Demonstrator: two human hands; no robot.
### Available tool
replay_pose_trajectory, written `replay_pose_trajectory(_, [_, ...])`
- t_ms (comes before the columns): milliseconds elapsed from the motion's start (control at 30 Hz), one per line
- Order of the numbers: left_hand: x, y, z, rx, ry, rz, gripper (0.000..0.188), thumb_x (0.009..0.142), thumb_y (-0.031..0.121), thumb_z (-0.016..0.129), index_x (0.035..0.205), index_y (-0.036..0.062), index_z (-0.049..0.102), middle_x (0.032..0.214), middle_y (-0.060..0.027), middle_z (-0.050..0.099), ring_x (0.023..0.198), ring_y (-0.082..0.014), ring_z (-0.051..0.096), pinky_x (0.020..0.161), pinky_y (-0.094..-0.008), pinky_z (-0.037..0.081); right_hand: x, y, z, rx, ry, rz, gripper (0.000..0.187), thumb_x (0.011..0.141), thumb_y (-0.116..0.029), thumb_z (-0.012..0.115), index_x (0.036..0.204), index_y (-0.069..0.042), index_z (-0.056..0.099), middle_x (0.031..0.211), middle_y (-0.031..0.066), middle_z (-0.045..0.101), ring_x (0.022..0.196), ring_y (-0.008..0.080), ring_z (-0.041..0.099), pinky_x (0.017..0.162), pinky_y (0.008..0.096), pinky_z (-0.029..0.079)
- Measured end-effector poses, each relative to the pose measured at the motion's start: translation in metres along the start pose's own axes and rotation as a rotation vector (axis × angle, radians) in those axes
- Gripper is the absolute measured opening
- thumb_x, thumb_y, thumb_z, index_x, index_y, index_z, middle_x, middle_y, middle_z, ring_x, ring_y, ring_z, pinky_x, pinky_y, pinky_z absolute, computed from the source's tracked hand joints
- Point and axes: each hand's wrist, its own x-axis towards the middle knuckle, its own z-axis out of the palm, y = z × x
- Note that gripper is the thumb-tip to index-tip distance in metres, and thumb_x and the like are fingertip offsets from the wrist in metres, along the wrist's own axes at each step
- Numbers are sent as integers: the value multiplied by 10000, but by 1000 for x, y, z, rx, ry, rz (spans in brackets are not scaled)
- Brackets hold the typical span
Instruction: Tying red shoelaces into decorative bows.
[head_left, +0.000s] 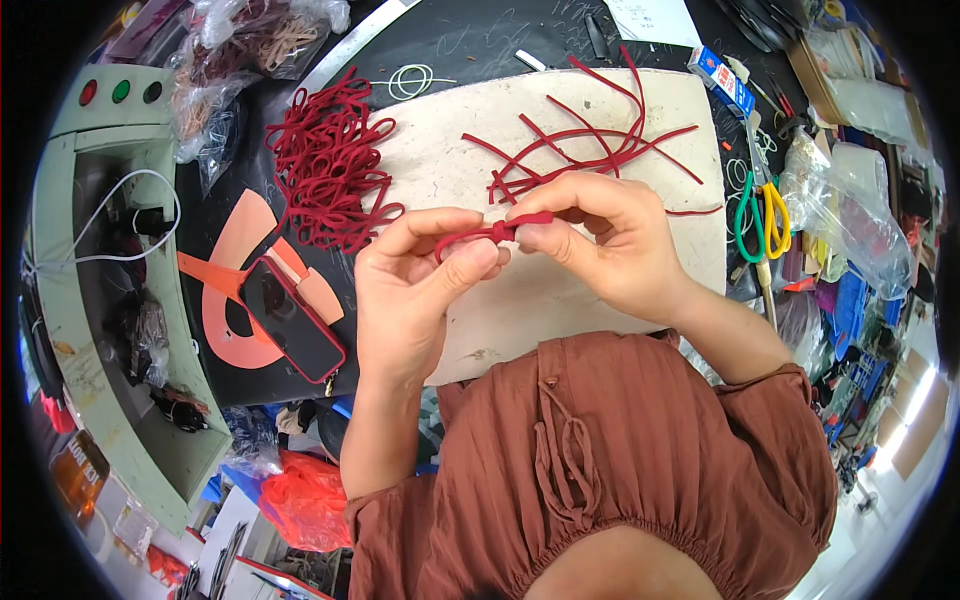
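Observation:
Between my two hands a dark red cord (503,231) is drawn into a small knot. My left hand (420,265) pinches the looped side of it between thumb and fingers. On the other side, my right hand (605,235) grips the cord close to the knot, thumb against forefinger. Both hands are raised over a pale board (520,325). Just beyond them lie several loose red cord strips (590,140) on the board. A heap of looped red cords (330,160) rests at the board's left edge.
A phone (292,318) lies on orange cut pieces (225,270) at the left, beside a grey-green machine housing (85,290). Scissors with green and yellow handles (775,220) and a small blue box (722,82) are at the right. Plastic bags (860,215) crowd the right edge.

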Motion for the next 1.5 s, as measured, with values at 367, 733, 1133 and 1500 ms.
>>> replay_pose_trajectory(367, [-4,-8,2,-50,70,-19,289,747,-23,639,1024,-53,563,898,-120,621,769,-159,605,688,-250,486,-1,6,11,352,99,236,108,821,-97,597,835,10,599,703,6,584,631,44,534,575,180,434])
replay_pose_trajectory(733, [-1,-11,9,86,102,118,168,798,-12,598,957,-65,584,810,-116,623,674,-131,605,628,-219,487,-3,6,7,347,19,292,108,822,-73,593,896,5,586,793,40,601,680,75,551,619,205,455])
replay_pose_trajectory(1133, [1,-18,11,112,165,113,130,807,2,590,927,-48,587,793,-97,609,639,-131,591,584,-213,465,7,8,-6,320,-40,339,104,815,-50,582,897,12,573,826,29,600,752,70,560,690,207,460])
replay_pose_trajectory(1500, [0,-21,13,131,176,158,149,813,9,586,950,-48,581,807,-99,611,640,-132,593,576,-209,471,4,3,-2,313,-100,333,136,796,-39,607,923,6,589,852,37,593,794,92,563,715,218,453])
